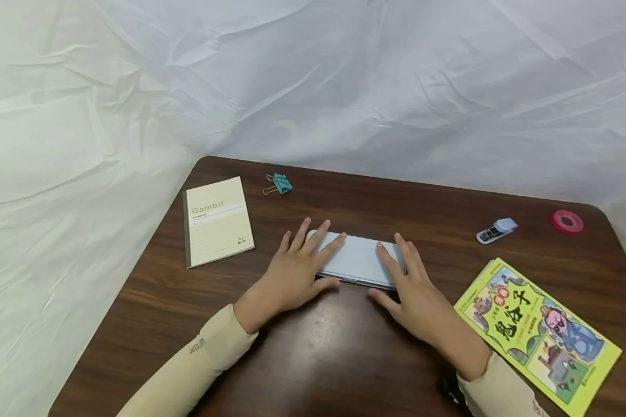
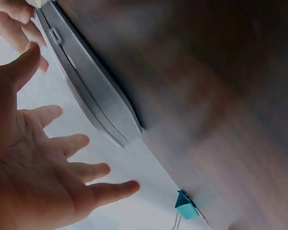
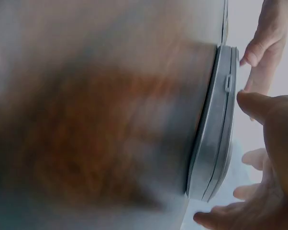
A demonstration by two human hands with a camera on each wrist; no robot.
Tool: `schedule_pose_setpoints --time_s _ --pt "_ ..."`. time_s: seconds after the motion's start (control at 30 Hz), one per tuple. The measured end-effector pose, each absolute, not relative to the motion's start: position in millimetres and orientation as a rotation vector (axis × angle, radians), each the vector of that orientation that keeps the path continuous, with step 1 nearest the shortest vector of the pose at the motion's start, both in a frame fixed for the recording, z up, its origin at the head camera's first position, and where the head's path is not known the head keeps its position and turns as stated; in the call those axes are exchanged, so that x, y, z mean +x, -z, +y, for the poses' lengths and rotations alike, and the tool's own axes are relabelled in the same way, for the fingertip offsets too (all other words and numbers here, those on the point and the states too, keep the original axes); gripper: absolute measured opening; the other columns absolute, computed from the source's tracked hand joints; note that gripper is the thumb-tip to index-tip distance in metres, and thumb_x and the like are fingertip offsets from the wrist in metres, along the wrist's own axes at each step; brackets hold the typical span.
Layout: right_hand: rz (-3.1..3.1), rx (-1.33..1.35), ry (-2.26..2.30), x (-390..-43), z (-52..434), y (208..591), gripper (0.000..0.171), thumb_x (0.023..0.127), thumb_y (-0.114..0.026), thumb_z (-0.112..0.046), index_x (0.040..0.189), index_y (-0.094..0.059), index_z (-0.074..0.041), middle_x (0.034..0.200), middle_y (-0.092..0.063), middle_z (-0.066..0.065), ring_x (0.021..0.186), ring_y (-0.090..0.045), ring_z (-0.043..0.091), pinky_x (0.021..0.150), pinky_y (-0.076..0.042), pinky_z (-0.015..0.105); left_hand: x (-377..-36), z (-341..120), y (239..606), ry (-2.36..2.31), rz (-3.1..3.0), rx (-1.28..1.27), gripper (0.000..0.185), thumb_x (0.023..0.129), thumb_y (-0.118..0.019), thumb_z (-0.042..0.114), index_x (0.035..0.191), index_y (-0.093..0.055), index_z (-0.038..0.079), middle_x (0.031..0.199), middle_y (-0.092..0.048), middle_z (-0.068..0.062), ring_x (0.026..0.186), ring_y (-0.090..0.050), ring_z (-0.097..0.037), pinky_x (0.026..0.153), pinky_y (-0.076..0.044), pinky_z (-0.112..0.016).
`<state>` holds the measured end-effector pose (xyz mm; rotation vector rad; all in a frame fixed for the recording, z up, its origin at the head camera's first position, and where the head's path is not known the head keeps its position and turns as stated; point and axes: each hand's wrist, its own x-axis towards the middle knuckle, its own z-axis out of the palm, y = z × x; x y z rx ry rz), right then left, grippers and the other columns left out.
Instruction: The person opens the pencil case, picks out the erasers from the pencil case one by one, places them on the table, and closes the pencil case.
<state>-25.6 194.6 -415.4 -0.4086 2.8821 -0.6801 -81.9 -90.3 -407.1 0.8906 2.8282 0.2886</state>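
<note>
A flat pale blue-grey tin case (image 1: 357, 259) lies closed in the middle of the brown table (image 1: 313, 359). My left hand (image 1: 313, 255) is spread over its left end with straight fingers and the thumb by the near edge. My right hand (image 1: 396, 272) lies the same way over the right end. In the left wrist view the case (image 2: 91, 91) shows its clasp side, and my left hand (image 2: 53, 172) is spread just above the lid. In the right wrist view the case (image 3: 216, 134) stands edge-on beside my right hand (image 3: 263, 158). Neither hand grips it.
A cream "Gambit" notebook (image 1: 218, 220) lies at the left, with a teal binder clip (image 1: 280, 183) behind it. At the right are a small stapler (image 1: 497, 230), a red tape roll (image 1: 567, 220) and a yellow-green picture book (image 1: 539, 333). White sheeting surrounds the table.
</note>
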Motion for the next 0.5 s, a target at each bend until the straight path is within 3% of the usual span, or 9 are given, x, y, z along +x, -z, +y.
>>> schedule_pose_setpoints --time_s 0.1,0.27,0.5 --pt "2.842 -0.417 0.712 -29.7 195.8 415.0 0.09 0.114 -0.072 -0.046 0.186 -0.022 -0.024 0.194 0.001 0.021 0.177 -0.01 0.058 0.114 -0.054 0.079 -88.1 -93.9 407.8 -0.323 2.793 0.841 0.092 0.111 -0.066 0.064 0.185 -0.022 0.032 0.195 -0.017 -0.01 0.181 -0.013 -0.048 0.136 -0.033 -0.076" --pt "2.817 -0.442 0.717 -35.7 197.8 414.2 0.088 0.115 -0.072 -0.042 0.185 -0.023 -0.022 0.193 -0.001 0.022 0.175 -0.021 0.058 0.116 -0.053 0.077 -93.3 -100.7 406.4 -0.37 2.758 0.794 0.092 0.11 -0.074 0.056 0.184 -0.029 0.026 0.191 -0.027 -0.016 0.177 -0.031 -0.043 0.135 -0.04 -0.069" --pt "2.829 -0.471 0.694 -42.9 201.3 415.6 0.083 0.114 -0.073 -0.038 0.183 -0.031 -0.018 0.191 -0.011 0.027 0.171 -0.031 0.058 0.119 -0.052 0.075 -97.5 -104.5 406.9 -0.399 2.731 0.788 0.088 0.11 -0.078 0.047 0.183 -0.034 0.023 0.19 -0.031 -0.017 0.17 -0.045 -0.042 0.132 -0.048 -0.063"
